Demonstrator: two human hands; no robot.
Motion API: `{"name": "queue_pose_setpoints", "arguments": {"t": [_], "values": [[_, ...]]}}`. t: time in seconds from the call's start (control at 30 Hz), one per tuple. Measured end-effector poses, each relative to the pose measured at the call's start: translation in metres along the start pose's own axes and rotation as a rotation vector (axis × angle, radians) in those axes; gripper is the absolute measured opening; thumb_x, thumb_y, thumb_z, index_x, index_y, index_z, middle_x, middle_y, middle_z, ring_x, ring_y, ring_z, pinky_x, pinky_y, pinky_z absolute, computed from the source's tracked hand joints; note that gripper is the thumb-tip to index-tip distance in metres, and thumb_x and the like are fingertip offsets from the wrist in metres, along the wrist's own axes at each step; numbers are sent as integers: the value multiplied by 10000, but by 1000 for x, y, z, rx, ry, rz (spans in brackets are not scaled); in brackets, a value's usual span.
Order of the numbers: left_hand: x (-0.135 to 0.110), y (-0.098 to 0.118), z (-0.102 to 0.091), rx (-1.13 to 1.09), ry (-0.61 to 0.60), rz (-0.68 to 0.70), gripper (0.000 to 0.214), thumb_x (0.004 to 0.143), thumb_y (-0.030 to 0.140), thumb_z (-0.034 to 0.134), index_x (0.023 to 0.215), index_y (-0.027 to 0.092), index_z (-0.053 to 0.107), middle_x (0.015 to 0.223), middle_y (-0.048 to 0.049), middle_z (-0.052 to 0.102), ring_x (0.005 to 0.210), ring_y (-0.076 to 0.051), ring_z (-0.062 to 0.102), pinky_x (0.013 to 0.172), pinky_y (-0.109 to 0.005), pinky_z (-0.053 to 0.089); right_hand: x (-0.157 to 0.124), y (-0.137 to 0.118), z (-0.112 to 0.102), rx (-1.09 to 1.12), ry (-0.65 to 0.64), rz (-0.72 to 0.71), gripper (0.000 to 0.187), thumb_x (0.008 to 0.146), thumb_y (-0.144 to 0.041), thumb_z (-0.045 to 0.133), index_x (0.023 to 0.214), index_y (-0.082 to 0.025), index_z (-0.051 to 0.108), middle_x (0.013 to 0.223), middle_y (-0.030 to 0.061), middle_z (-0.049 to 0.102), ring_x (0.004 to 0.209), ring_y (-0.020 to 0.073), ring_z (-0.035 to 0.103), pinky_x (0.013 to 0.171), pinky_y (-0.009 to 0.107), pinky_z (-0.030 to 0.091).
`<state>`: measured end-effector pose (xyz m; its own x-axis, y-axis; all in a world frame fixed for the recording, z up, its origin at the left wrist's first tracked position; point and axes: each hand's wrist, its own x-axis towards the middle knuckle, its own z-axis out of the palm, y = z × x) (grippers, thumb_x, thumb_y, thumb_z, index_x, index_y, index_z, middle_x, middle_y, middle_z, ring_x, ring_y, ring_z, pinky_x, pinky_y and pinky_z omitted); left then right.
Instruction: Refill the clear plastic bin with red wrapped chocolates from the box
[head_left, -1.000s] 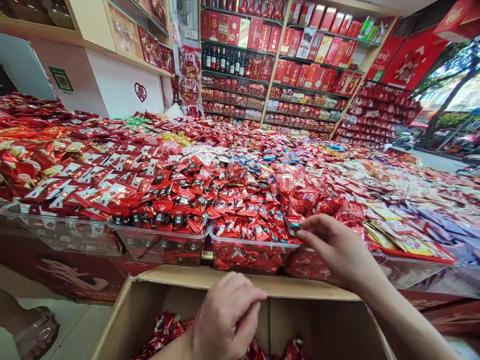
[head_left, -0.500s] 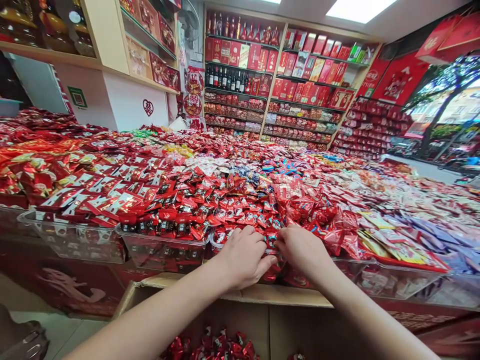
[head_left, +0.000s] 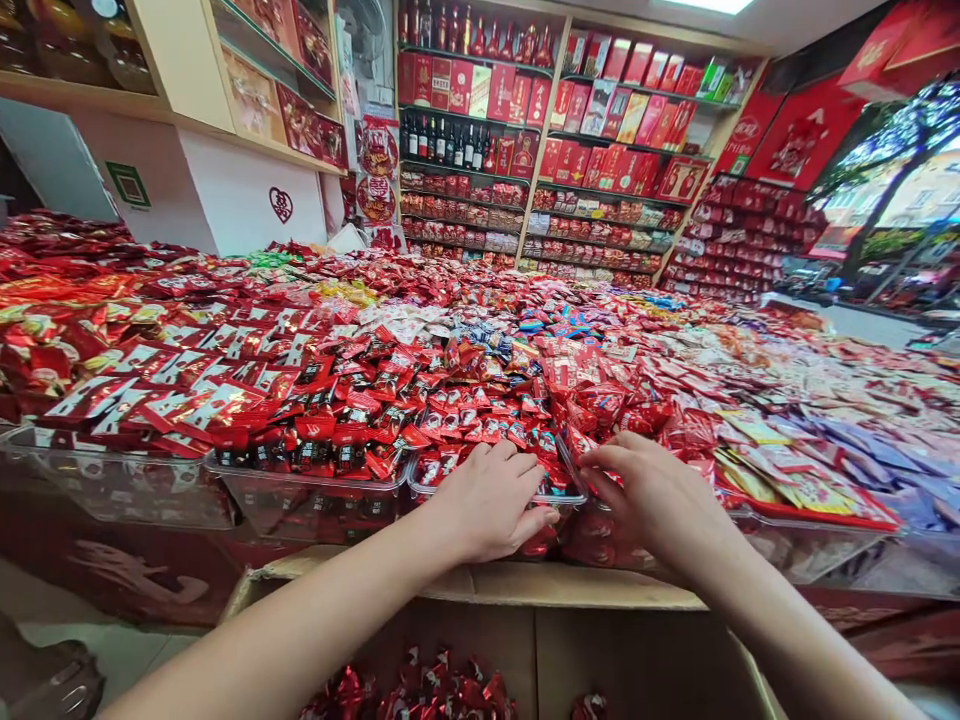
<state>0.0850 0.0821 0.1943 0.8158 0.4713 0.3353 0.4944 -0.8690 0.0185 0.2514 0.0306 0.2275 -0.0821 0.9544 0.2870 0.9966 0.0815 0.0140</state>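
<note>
My left hand (head_left: 491, 500) lies over the front of a clear plastic bin (head_left: 442, 490) of small red-wrapped candies (head_left: 480, 425). Its fingers stretch forward together onto the candies, with the thumb apart. Just right of it, my right hand (head_left: 660, 490) is by the bin's right side wall. A red-wrapped candy (head_left: 577, 447) shows at its fingertips, and the thumb and forefinger appear to pinch it. The lower fingers of this hand are hidden. Larger red packets (head_left: 637, 410) are heaped beside and beyond it.
Below my arms stands an open cardboard box (head_left: 607, 640) with red-wrapped candies (head_left: 442, 690) inside. Bins of dark-and-red candies (head_left: 322, 450) stand left, yellow packets (head_left: 772, 460) right. Shelves of bottles and red boxes (head_left: 517, 90) line the back wall.
My right hand has moved right, away from my left hand, and its fingers have loosened a little. The left hand stays over the bin. The view has shifted slightly.
</note>
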Motion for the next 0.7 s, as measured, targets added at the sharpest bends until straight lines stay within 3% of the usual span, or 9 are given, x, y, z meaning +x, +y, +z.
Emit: {"name": "queue_pose_setpoints", "arguments": {"t": [0.17, 0.3, 0.47, 0.7], "values": [[0, 1, -1, 25, 3, 2, 411, 773, 437, 306, 1057, 177, 451, 993, -53, 553, 985, -224, 380, 795, -366, 291, 25, -6, 7, -196, -58, -176, 185, 719, -193, 457, 653, -175, 629, 744, 85, 523, 735, 187, 433, 576, 254, 305], [0, 0, -1, 40, 5, -1, 441, 766, 446, 315, 1091, 167, 420, 1003, -58, 551, 1000, -231, 376, 808, -379, 286, 44, -11, 14, -238, -173, -277, 186, 700, -154, 456, 637, -144, 631, 708, 104, 537, 713, 192, 435, 584, 267, 305], [0, 0, 1, 49, -1, -4, 453, 760, 457, 318, 1076, 152, 431, 994, -75, 540, 988, -230, 392, 812, -378, 294, 53, -10, 17, -284, -220, -389, 237, 719, -151, 409, 649, -132, 635, 641, 109, 551, 710, 193, 450, 665, 302, 302], [-1, -2, 2, 10, -21, 9, 386, 775, 417, 311, 1015, 161, 472, 1070, -89, 469, 953, -211, 427, 781, -349, 343, 68, -10, 11, -291, -135, -284, 259, 733, -191, 386, 744, -136, 639, 815, 146, 550, 814, 242, 427, 620, 310, 315]]}}
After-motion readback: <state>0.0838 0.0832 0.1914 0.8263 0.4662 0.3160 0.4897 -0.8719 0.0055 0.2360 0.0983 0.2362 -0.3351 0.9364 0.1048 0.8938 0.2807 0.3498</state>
